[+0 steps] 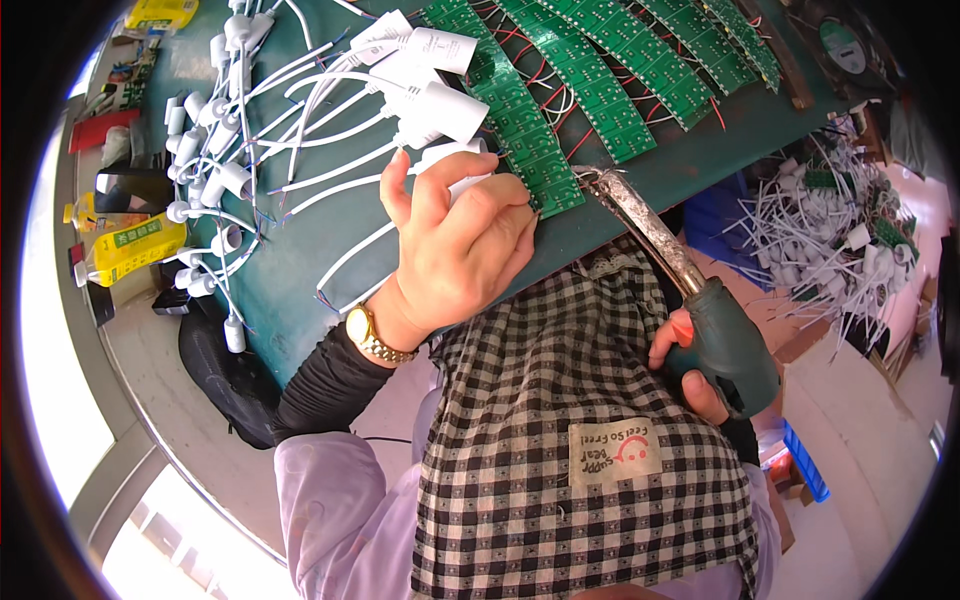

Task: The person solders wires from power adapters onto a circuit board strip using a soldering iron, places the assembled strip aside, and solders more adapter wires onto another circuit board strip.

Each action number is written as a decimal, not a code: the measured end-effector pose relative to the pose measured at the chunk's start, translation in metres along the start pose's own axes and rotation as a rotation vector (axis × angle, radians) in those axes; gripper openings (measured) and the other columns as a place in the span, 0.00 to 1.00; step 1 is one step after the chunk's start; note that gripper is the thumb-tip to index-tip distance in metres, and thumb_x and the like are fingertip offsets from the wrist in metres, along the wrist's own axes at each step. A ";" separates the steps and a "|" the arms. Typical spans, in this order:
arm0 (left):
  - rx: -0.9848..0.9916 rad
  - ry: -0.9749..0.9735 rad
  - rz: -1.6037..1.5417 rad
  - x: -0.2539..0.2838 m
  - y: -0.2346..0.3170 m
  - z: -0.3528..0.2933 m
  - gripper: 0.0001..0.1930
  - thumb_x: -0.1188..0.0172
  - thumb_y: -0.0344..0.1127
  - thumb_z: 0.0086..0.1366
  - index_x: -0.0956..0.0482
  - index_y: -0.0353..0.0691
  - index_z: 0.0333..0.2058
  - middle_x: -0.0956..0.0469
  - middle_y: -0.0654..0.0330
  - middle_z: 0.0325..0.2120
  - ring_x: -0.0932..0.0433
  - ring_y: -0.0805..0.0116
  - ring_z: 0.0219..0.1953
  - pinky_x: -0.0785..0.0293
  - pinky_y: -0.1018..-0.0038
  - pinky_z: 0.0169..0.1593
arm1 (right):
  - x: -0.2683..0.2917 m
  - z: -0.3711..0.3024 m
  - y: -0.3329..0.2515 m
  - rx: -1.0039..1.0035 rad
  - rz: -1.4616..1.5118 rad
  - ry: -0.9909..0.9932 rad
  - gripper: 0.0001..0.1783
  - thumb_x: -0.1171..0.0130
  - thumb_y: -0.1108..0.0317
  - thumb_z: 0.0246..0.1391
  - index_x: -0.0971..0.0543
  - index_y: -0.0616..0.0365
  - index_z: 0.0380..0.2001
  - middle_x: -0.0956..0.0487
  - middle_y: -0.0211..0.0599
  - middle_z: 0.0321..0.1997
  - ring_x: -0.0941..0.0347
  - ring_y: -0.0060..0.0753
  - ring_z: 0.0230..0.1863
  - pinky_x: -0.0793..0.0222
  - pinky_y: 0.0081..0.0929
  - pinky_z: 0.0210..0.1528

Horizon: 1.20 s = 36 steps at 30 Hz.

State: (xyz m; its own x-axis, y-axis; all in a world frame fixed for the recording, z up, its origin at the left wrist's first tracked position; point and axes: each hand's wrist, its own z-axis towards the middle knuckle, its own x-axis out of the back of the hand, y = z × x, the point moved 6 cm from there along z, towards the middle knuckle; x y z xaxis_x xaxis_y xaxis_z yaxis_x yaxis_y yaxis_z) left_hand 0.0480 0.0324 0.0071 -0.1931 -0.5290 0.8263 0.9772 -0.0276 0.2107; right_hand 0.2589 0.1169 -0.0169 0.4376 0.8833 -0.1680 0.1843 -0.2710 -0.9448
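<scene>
Along the worktop's [285,310] near edge | left hand [455,240] curled over a white socket [452,148] beside the leftmost green circuit strip [530,150], pinch hidden, cannot tell | right hand [704,396] wrapped round the soldering iron's [725,345] handle, likely keeping fingers off hot metal; tip near that strip's end | strips fanned, presumably for reach

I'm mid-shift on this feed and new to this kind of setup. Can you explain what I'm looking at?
There's no robot here, just a person's two bare hands, seen from above by a wide fisheye camera on their head, so straight edges bend. On the dark green table lie strips of green circuit boards and white cabled fittings. The left hand is at one white fitting; its grip is partly hidden. The right hand holds a tool with a green handle and metal barrel.
</scene>
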 end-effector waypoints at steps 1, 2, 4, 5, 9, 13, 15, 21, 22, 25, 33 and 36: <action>-0.002 0.001 -0.001 0.001 0.001 0.001 0.10 0.34 0.28 0.40 0.25 0.46 0.23 0.27 0.70 0.32 0.28 0.63 0.43 0.57 0.56 0.62 | -0.001 -0.001 0.000 -0.041 0.010 0.023 0.22 0.42 0.56 0.44 0.28 0.64 0.35 0.29 0.36 0.31 0.34 0.25 0.31 0.37 0.24 0.38; 0.023 -0.018 -0.012 0.001 0.001 0.003 0.10 0.34 0.28 0.41 0.25 0.47 0.23 0.27 0.69 0.32 0.29 0.62 0.44 0.57 0.57 0.61 | -0.003 -0.002 0.001 -0.040 0.009 0.025 0.22 0.42 0.56 0.44 0.28 0.64 0.35 0.29 0.36 0.31 0.34 0.25 0.31 0.37 0.24 0.38; 0.045 -0.035 -0.022 0.001 0.001 0.005 0.10 0.35 0.27 0.41 0.25 0.47 0.24 0.27 0.69 0.32 0.29 0.61 0.45 0.56 0.58 0.61 | -0.003 -0.005 0.006 -0.026 0.089 0.094 0.21 0.43 0.57 0.44 0.28 0.64 0.34 0.29 0.37 0.31 0.34 0.25 0.31 0.38 0.23 0.38; 0.068 -0.067 -0.043 0.000 0.000 0.005 0.10 0.35 0.27 0.42 0.25 0.47 0.24 0.27 0.69 0.32 0.30 0.60 0.46 0.54 0.58 0.60 | -0.002 -0.006 0.007 -0.025 0.088 0.096 0.21 0.43 0.57 0.44 0.28 0.64 0.34 0.29 0.37 0.31 0.34 0.25 0.31 0.38 0.23 0.38; 0.173 -0.102 -0.175 -0.003 -0.009 0.006 0.12 0.35 0.25 0.40 0.27 0.47 0.24 0.27 0.68 0.31 0.32 0.58 0.47 0.47 0.60 0.54 | 0.001 -0.007 0.008 0.002 0.051 0.054 0.19 0.44 0.59 0.44 0.28 0.63 0.35 0.29 0.36 0.31 0.34 0.25 0.31 0.38 0.23 0.38; 0.208 -0.088 -0.250 -0.006 -0.014 0.005 0.13 0.35 0.24 0.38 0.27 0.46 0.23 0.26 0.68 0.31 0.32 0.57 0.46 0.44 0.62 0.51 | 0.000 -0.005 0.003 -0.019 0.008 -0.009 0.19 0.43 0.60 0.43 0.28 0.63 0.36 0.29 0.35 0.32 0.34 0.25 0.32 0.37 0.23 0.38; 0.212 -0.090 -0.236 -0.007 -0.013 0.008 0.13 0.36 0.23 0.37 0.28 0.45 0.23 0.26 0.67 0.30 0.32 0.57 0.45 0.43 0.64 0.49 | 0.000 -0.006 0.004 -0.043 0.032 -0.023 0.19 0.42 0.60 0.43 0.28 0.63 0.35 0.28 0.35 0.32 0.34 0.26 0.32 0.37 0.23 0.37; 0.231 -0.053 -0.240 -0.011 -0.015 0.006 0.12 0.37 0.25 0.35 0.28 0.47 0.20 0.28 0.70 0.30 0.32 0.60 0.46 0.46 0.47 0.48 | 0.000 -0.005 0.011 -0.093 -0.014 -0.108 0.26 0.42 0.55 0.48 0.31 0.66 0.42 0.27 0.40 0.33 0.32 0.28 0.35 0.36 0.25 0.39; 0.235 -0.054 -0.240 -0.011 -0.014 0.006 0.12 0.37 0.25 0.35 0.28 0.47 0.20 0.28 0.70 0.30 0.32 0.60 0.46 0.46 0.47 0.48 | 0.002 -0.005 0.013 -0.069 0.057 -0.063 0.21 0.39 0.59 0.44 0.28 0.64 0.36 0.27 0.36 0.33 0.32 0.26 0.32 0.35 0.23 0.35; 0.199 -0.068 -0.228 -0.008 -0.011 0.008 0.13 0.36 0.22 0.36 0.29 0.45 0.22 0.26 0.66 0.30 0.32 0.56 0.45 0.42 0.63 0.49 | 0.001 -0.004 0.012 -0.062 -0.003 -0.075 0.21 0.39 0.60 0.44 0.28 0.64 0.37 0.27 0.36 0.33 0.31 0.26 0.33 0.34 0.22 0.35; 0.172 -0.052 -0.233 -0.012 -0.014 0.003 0.12 0.36 0.25 0.35 0.28 0.44 0.21 0.28 0.68 0.31 0.33 0.57 0.46 0.45 0.45 0.47 | -0.002 -0.006 0.014 -0.031 0.143 0.014 0.20 0.40 0.61 0.45 0.28 0.64 0.39 0.26 0.36 0.34 0.31 0.25 0.34 0.33 0.22 0.37; 0.165 -0.044 -0.231 -0.013 -0.013 0.004 0.12 0.36 0.24 0.35 0.28 0.44 0.21 0.28 0.67 0.31 0.33 0.57 0.46 0.45 0.47 0.46 | -0.001 -0.006 0.014 -0.057 0.134 0.005 0.20 0.40 0.62 0.45 0.27 0.64 0.39 0.26 0.36 0.34 0.30 0.25 0.34 0.33 0.23 0.38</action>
State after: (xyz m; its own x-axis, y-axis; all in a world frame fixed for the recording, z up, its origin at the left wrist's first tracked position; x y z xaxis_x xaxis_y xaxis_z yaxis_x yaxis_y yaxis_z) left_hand 0.0378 0.0430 -0.0038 -0.4164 -0.4870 0.7677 0.8799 -0.0032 0.4752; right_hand 0.2663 0.1096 -0.0279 0.4657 0.8360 -0.2902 0.1737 -0.4079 -0.8964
